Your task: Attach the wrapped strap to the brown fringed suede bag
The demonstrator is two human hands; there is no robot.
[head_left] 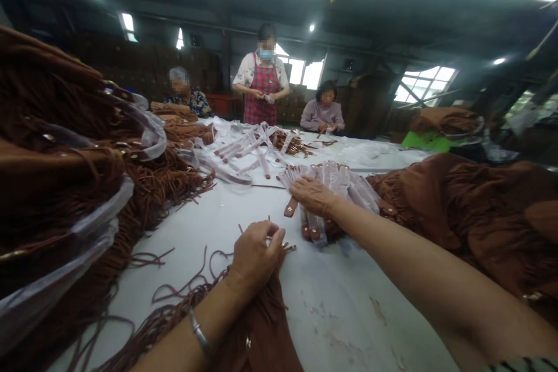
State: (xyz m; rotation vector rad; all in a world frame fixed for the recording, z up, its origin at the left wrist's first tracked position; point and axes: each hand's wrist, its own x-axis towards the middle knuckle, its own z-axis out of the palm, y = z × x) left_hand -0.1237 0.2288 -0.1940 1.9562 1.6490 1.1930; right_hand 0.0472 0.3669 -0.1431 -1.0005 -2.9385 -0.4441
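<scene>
My left hand (258, 253), with curled fingers and a bracelet at the wrist, grips the top edge of a brown fringed bag (265, 325) near the front of the table. A small metal clasp (288, 246) pokes out beside its fingertips. Further off, my right hand (314, 195) reaches onto a bundle of plastic-wrapped brown straps (335, 177). Its fingers are closed over one brown strap (290, 207), whose end with a round metal stud sticks out below them. Other strap ends (310, 233) point toward me. The undersides of both hands are hidden.
Brown fringed bags with plastic-wrapped handles are piled at left (143, 192) and right (462, 215). More wrapped straps (244, 148) and metal-hooked brown pieces (294, 144) lie across the white table (349, 302). One person (261, 84) stands opposite; two others sit.
</scene>
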